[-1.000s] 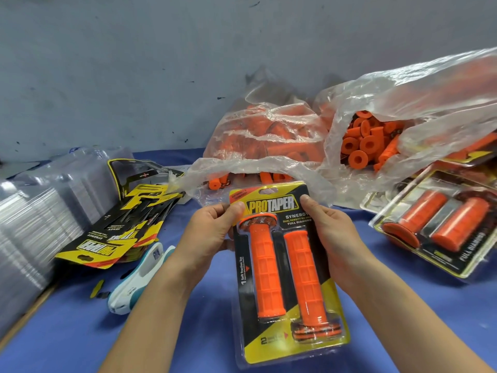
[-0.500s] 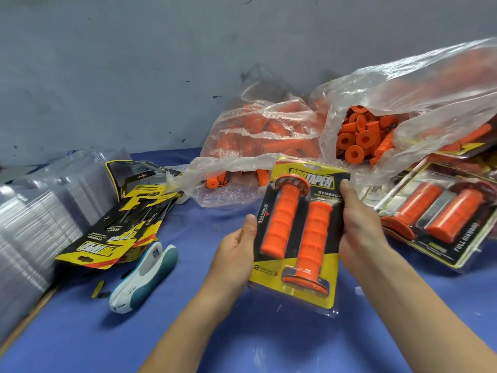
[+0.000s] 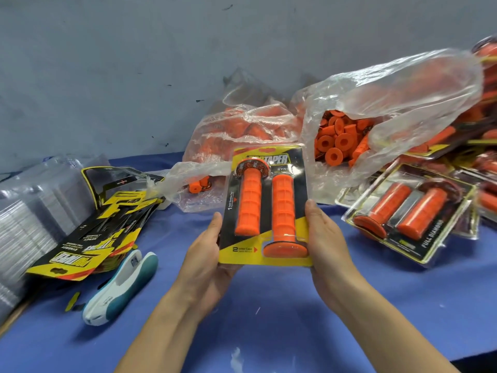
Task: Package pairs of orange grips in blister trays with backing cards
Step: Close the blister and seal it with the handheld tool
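Left of the work area: empty blister trays (image 3: pixel 29 211), then loose backing cards (image 3: pixel 88 238), unused. Centre: left hand (image 3: pixel 207 259) and right hand (image 3: pixel 326 246) each grip one side edge of an assembled pack (image 3: pixel 265 211) containing two orange grips. Right: finished packs (image 3: pixel 408 214) stacked; bagged grips (image 3: pixel 341 138) remain, so packaging appears partly complete

Blister pack (image 3: pixel 265 208): glossy clear plastic over printed card; orange grips (image 3: pixel 265 203) matt, ribbed rubber-like. Bags (image 3: pixel 403 84): thin, crinkled, shiny film. Table cover (image 3: pixel 269 319): blue, matt, scuffed. Stapler (image 3: pixel 121 289): smooth plastic. Wall (image 3: pixel 134 63): rough, marked
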